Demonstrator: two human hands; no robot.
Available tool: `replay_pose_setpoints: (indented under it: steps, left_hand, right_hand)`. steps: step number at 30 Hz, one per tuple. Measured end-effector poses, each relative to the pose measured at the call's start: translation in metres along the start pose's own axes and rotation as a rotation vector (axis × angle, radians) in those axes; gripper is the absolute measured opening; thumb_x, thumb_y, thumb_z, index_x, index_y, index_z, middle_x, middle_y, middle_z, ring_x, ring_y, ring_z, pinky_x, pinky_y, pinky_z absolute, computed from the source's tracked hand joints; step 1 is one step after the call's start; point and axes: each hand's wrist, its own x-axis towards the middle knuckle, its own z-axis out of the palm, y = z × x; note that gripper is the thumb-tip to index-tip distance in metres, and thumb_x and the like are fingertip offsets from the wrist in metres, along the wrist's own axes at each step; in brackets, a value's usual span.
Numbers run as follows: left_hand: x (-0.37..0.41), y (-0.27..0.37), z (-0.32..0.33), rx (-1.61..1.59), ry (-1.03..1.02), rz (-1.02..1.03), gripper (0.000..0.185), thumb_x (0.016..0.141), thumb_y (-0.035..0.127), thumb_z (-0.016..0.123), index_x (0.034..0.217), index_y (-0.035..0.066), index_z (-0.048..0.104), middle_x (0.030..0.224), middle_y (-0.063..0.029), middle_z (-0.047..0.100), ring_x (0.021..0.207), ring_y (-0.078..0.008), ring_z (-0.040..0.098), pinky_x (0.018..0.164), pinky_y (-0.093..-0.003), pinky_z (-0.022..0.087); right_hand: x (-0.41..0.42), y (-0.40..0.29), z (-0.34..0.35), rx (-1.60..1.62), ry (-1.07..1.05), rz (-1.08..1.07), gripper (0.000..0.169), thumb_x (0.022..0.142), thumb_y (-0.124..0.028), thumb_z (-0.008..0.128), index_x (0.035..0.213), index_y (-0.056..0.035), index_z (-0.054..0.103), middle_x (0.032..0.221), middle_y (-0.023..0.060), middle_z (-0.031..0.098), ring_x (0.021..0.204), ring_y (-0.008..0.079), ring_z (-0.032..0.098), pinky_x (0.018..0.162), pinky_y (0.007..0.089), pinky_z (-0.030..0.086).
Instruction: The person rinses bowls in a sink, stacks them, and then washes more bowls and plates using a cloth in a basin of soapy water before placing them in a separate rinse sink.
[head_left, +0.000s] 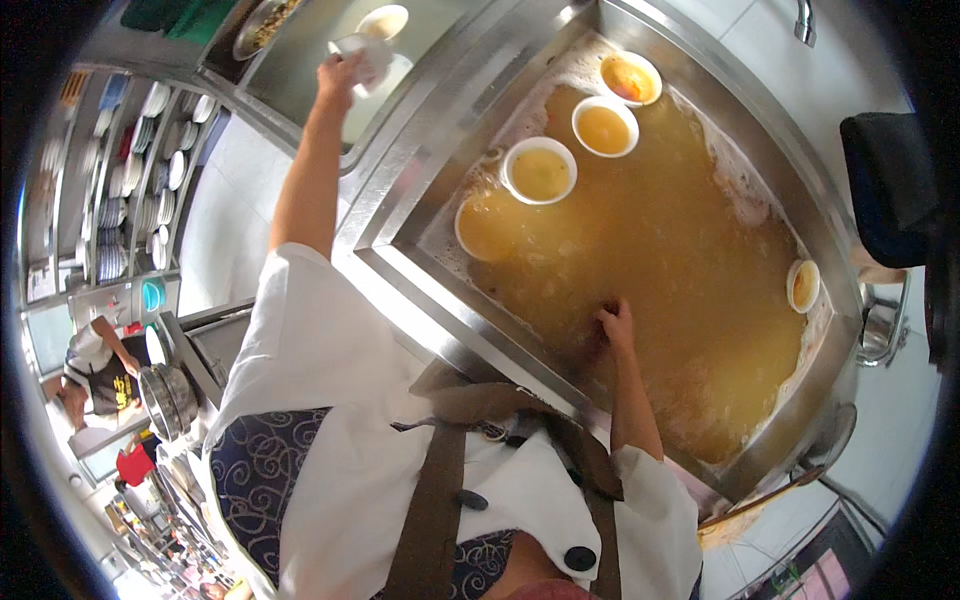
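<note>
My left hand (341, 75) reaches out over the neighbouring basin and grips a white bowl (373, 61), blurred. Close to it, a white bowl (384, 22) and another pale dish (391, 75) sit in that basin's cloudy water. My right hand (618, 324) dips into the brown, murky water of a large stainless steel sink (442, 311). Its fingertips are under the surface, so whatever they touch is hidden. Several white bowls stand in this water: one (540, 172) near the left wall, two (605, 127) (630, 78) towards the far corner, and a tilted one (804, 286) by the right wall.
A faucet (805, 30) juts out above the far right side. Racks of stacked plates (135, 180) stand at left. A metal pan of food scraps (262, 30) lies beyond the left basin. Another person (105, 367) works by stacked metal pots (169, 401).
</note>
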Motion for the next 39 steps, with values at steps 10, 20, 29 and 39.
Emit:
replay_pose_setpoints:
  steps: [10, 20, 29, 39]
  left_hand:
    - [-0.001, -0.091, -0.005, 0.775, 0.078, 0.589, 0.04, 0.069, 0.027, 0.064, 0.103, 0.006, 0.058, 0.093, -0.0134, 0.061, 0.083, -0.0259, 0.058, 0.077, -0.0318, 0.044]
    - [-0.27, -0.093, 0.187, 1.441, -1.027, 0.481, 0.04, 0.074, 0.033, 0.059, 0.103, 0.005, 0.054, 0.088, -0.014, 0.059, 0.089, -0.0288, 0.056, 0.071, -0.0411, 0.046]
    - [-0.284, -0.115, 0.211, 0.427, -0.619, -0.274, 0.034, 0.084, 0.032, 0.049, 0.101, 0.003, 0.055, 0.077, -0.0093, 0.059, 0.066, -0.0171, 0.056, 0.055, -0.0306, 0.044]
    - [-0.366, -0.028, 0.24, -0.486, -0.608, -0.775, 0.057, 0.088, 0.053, 0.028, 0.098, 0.005, 0.056, 0.089, -0.0049, 0.058, 0.08, -0.0158, 0.055, 0.074, -0.0297, 0.045]
  right_hand:
    - [0.029, 0.048, 0.025, -0.181, 0.071, 0.335, 0.046, 0.074, -0.023, 0.059, 0.11, 0.0037, 0.048, 0.106, 0.0199, 0.054, 0.097, 0.03, 0.053, 0.079, 0.0389, 0.043]
    - [0.01, 0.026, 0.027, -0.242, 0.01, 0.269, 0.032, 0.072, -0.014, 0.055, 0.1, 0.0016, 0.056, 0.088, 0.0172, 0.061, 0.083, 0.0281, 0.059, 0.072, 0.0366, 0.045]
    - [-0.031, -0.058, -0.014, 0.538, 0.155, -0.038, 0.022, 0.071, -0.002, 0.054, 0.093, -0.0016, 0.056, 0.089, 0.0054, 0.058, 0.084, 0.0166, 0.053, 0.075, 0.0289, 0.043]
    - [-0.05, -0.174, 0.008, -0.451, 0.49, -0.891, 0.024, 0.076, -0.012, 0.055, 0.1, -0.0107, 0.053, 0.104, 0.0091, 0.055, 0.108, 0.0254, 0.045, 0.092, 0.0484, 0.03]
